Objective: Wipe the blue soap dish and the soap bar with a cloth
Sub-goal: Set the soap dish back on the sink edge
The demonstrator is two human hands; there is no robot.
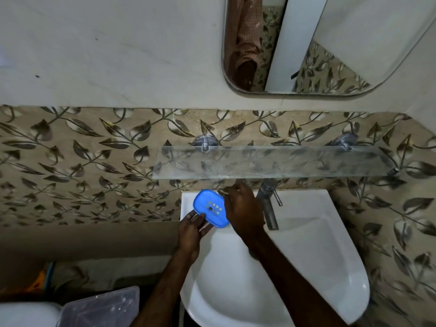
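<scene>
One blue soap dish [211, 210] in left hand [190, 234]; tap [267, 206] near, shelf [271, 161] above.

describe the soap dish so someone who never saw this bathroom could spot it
Find the white sink below the glass shelf. Over its back left corner, left of the metal tap, the left hand holds the soap dish. It is bright blue and oval, with small holes in its middle.

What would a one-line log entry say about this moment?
left hand: holds dish at sink corner | right hand: at dish's right edge, grip hidden | dish: empty | soap, cloth: not visible
</scene>
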